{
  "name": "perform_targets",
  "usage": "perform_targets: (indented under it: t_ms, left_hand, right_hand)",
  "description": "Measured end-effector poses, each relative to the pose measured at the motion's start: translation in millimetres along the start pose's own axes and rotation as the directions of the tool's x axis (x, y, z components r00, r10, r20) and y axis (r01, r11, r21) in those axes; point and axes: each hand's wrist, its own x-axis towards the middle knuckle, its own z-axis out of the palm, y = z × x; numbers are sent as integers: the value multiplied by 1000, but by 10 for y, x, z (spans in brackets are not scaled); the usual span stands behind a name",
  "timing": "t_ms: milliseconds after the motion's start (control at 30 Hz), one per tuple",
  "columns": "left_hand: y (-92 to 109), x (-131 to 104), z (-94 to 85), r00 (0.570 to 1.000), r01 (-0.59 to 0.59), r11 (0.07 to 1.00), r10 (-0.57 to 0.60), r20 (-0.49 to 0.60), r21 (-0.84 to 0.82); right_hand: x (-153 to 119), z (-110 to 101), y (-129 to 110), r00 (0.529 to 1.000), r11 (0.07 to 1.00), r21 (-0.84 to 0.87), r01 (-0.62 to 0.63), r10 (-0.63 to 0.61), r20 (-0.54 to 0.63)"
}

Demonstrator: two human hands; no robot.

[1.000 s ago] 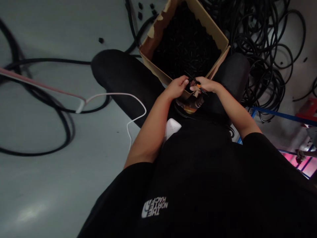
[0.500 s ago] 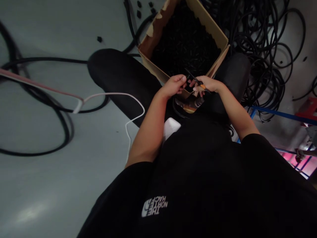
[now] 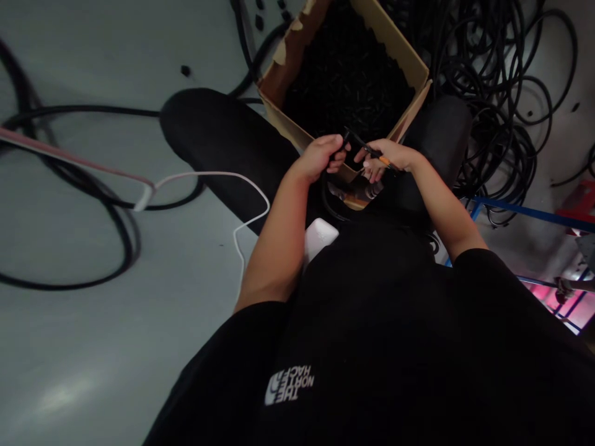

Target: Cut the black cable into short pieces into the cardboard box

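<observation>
Over the near corner of a cardboard box (image 3: pixel 284 129), my left hand (image 3: pixel 320 156) is closed around a black hose (image 3: pixel 346 137), whose end sticks up past the thumb. The hose seems to run down below that hand toward my lap. My right hand (image 3: pixel 382 156) grips scissors (image 3: pixel 359 141) with dark blades and some orange on the handle. Their blades point up and left, with the tips right by the hose end. Whether they touch it I cannot tell. Many short black pieces (image 3: pixel 348 74) fill the box.
Tangled black hose (image 3: pixel 497 80) lies on the floor at the right, with more loops (image 3: pixel 125 241) at the left. A white device (image 3: pixel 320 235) rests at my lap, and a white cord (image 3: pixel 242 174) passes my left arm. A blue frame (image 3: pixel 530 214) stands at right.
My left hand has shifted slightly left and down, and more of the hose end now shows above its thumb. The scissors stay in my right hand, almost in place.
</observation>
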Motion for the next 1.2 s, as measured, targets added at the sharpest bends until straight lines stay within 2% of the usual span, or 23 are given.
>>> perform_targets:
  t_ms: [167, 300, 433, 567, 633, 833, 1033, 1200]
  left_hand:
    - [-17, 52, 23, 992, -87, 995, 82, -96, -43]
    - [-108, 135, 2, 992, -89, 995, 92, -86, 34]
    - [-211, 190, -32, 994, -90, 979, 100, -49, 181]
    - [-236, 204, -31, 988, -123, 968, 139, -62, 221]
    - [-210, 200, -6, 981, -169, 957, 187, -56, 235]
    - [-150, 206, 75, 947, -256, 910, 304, -104, 325]
    - [-172, 215, 67, 949, -249, 913, 296, -104, 324]
    - [-171, 175, 78, 953, -234, 922, 281, -117, 308]
  right_hand:
    - [122, -70, 264, 995, 999, -11, 50, -51, -89]
    - [205, -100, 394, 998, 999, -36, 22, -24, -56]
    - [211, -28, 253, 999, 997, -61, -41, 40, -8]
    - [168, 64, -5, 998, 997, -43, -67, 67, -5]
    - [165, 81, -59, 996, 996, -11, -86, 86, -15]
    - [266, 47, 91, 971, 978, 38, -205, 208, -115]
    - [282, 69, 68, 998, 994, -91, -58, 55, -40]
    - [275, 92, 74, 991, 982, -152, -114, 101, -92]
